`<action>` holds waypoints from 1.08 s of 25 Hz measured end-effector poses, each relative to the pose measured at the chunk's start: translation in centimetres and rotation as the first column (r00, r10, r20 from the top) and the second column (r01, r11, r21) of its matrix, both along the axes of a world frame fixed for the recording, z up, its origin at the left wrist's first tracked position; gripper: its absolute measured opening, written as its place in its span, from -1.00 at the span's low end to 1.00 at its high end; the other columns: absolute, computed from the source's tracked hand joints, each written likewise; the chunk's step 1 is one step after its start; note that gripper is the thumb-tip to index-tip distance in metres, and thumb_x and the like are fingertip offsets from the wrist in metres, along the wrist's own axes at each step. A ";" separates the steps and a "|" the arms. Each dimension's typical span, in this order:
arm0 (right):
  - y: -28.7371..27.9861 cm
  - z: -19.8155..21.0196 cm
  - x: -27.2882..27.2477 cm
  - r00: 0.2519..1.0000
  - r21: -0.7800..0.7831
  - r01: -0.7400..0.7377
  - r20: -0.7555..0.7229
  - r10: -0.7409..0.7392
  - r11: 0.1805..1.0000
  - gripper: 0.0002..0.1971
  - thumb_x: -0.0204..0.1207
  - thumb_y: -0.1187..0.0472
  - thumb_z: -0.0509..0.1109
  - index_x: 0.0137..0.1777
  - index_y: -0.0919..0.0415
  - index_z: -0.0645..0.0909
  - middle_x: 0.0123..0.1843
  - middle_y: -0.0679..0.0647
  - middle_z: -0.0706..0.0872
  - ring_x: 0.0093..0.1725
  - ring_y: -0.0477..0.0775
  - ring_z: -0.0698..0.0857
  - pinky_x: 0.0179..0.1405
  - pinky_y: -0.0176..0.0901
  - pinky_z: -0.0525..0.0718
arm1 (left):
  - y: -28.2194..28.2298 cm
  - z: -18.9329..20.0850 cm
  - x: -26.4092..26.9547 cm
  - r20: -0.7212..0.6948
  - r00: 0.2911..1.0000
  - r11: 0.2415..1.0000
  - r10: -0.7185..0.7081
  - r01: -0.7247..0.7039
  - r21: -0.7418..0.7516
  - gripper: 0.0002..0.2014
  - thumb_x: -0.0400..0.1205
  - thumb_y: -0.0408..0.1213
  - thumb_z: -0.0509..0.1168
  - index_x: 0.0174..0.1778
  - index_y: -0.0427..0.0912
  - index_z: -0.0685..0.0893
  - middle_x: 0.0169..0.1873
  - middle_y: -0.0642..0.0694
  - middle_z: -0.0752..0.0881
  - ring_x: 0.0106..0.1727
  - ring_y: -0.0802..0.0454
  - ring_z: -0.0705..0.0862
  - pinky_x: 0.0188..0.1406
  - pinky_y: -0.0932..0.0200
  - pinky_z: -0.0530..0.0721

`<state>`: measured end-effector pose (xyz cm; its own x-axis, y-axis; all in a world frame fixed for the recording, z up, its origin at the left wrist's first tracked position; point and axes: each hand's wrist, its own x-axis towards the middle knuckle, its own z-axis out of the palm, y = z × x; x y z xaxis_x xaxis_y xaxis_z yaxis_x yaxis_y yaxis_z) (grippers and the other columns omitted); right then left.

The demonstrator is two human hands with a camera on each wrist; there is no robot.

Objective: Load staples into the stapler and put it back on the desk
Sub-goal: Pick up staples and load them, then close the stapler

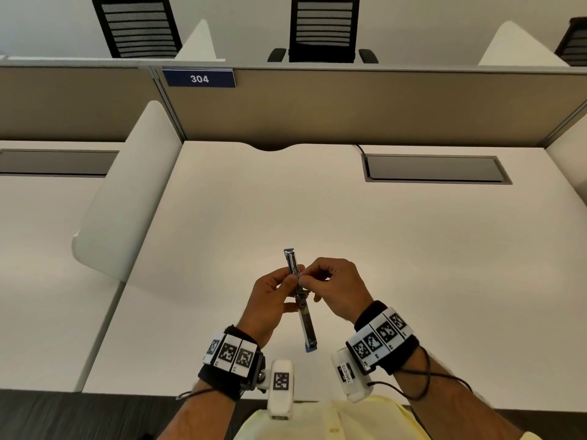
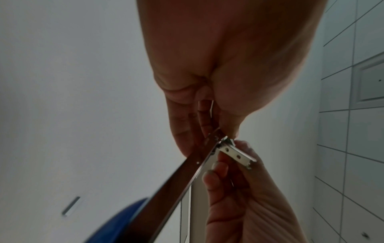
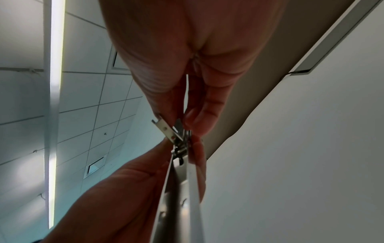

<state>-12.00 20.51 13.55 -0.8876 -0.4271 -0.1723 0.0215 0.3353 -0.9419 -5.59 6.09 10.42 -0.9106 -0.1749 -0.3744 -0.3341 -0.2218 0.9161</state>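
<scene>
A plain white laminate tabletop [image 1: 317, 211] fills the middle of the head view, its far edge butted against a tan fabric partition and scooped by a shallow curved notch at the centre. Set flush into its far right corner is a long grey rectangular cable hatch [image 1: 435, 168], with a thin black cable [image 1: 360, 149] running in at the hatch's left end. A white rounded divider panel [image 1: 127, 198] stands along the tabletop's left edge.
</scene>
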 end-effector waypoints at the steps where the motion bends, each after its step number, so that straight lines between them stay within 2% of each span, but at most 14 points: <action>1: 0.1 -0.1 0.0 1.000 -0.008 0.008 -0.005 -0.008 1.000 -0.97 0.43 0.29 0.55 -0.18 0.24 0.80 -0.32 0.11 0.81 -0.45 -0.15 0.70 -0.43 -0.27 0.73 | 0.0 0.0 0.1 0.001 1.000 1.000 0.002 -0.002 0.000 -0.75 0.75 -0.28 0.25 0.25 -0.19 0.78 -0.19 -0.13 0.83 -0.15 0.02 0.79 -0.18 0.08 0.80; 5: 0.1 -0.4 0.1 1.000 -0.028 0.002 -0.016 -0.002 1.000 -0.98 0.42 0.31 0.55 -0.18 0.25 0.80 -0.33 0.12 0.81 -0.42 -0.10 0.72 -0.42 -0.23 0.76 | -0.1 -0.2 0.2 0.003 1.000 1.000 0.003 -0.003 -0.007 -0.75 0.75 -0.28 0.26 0.24 -0.18 0.78 -0.23 -0.11 0.84 -0.16 0.00 0.79 -0.17 0.01 0.83; 10: 0.1 -0.7 -0.2 0.999 -0.004 -0.039 0.035 0.039 0.999 -0.98 0.43 0.32 0.53 -0.19 0.25 0.79 -0.36 0.08 0.80 -0.45 -0.02 0.74 -0.39 -0.15 0.78 | -0.3 -0.5 0.4 0.006 1.000 1.000 -0.002 0.002 -0.007 -0.75 0.75 -0.28 0.25 0.25 -0.17 0.78 -0.18 -0.17 0.84 -0.14 -0.02 0.81 -0.19 0.05 0.81; 13: 0.0 -0.9 -0.2 0.999 0.003 -0.021 0.042 0.021 1.000 -0.98 0.42 0.32 0.52 -0.21 0.26 0.78 -0.37 0.07 0.79 -0.45 -0.02 0.74 -0.39 -0.14 0.79 | -0.2 -0.7 0.4 0.003 1.000 1.000 -0.002 0.002 -0.011 -0.75 0.76 -0.29 0.24 0.26 -0.17 0.77 -0.17 -0.19 0.83 -0.13 0.00 0.82 -0.20 0.10 0.81; 16: -0.1 -1.0 -0.1 0.999 -0.004 -0.002 0.054 0.002 1.000 -0.98 0.41 0.33 0.53 -0.23 0.25 0.78 -0.38 0.05 0.78 -0.44 0.00 0.75 -0.38 -0.08 0.80 | -0.2 -0.8 0.4 0.000 1.000 1.000 0.008 -0.008 0.007 -0.74 0.76 -0.29 0.24 0.27 -0.19 0.77 -0.16 -0.20 0.83 -0.12 -0.02 0.82 -0.16 0.06 0.81; 22: -0.3 -0.8 -0.1 0.998 0.007 -0.020 0.051 0.019 1.000 -0.95 0.42 0.30 0.53 -0.21 0.29 0.76 -0.36 0.11 0.79 -0.40 0.05 0.77 -0.37 -0.06 0.81 | -0.4 -0.7 0.2 -0.006 1.000 1.000 0.004 -0.004 0.010 -0.75 0.75 -0.28 0.25 0.26 -0.21 0.76 -0.20 -0.17 0.83 -0.14 -0.03 0.80 -0.12 -0.03 0.82; 27: -0.4 -0.5 -0.2 0.999 0.022 -0.026 0.027 0.025 0.999 -0.94 0.41 0.31 0.53 -0.26 0.28 0.73 -0.37 0.15 0.79 -0.41 0.16 0.78 -0.39 -0.02 0.82 | -0.4 -0.5 0.2 -0.003 1.000 0.999 0.031 -0.031 -0.007 -0.77 0.73 -0.32 0.28 0.22 -0.21 0.78 -0.23 -0.15 0.84 -0.18 -0.03 0.80 -0.20 0.03 0.83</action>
<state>-12.17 20.12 13.04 -0.8714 -0.4454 -0.2058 0.0379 0.3571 -0.9333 -5.36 5.69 9.89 -0.9058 -0.2059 -0.3703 -0.3242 -0.2256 0.9187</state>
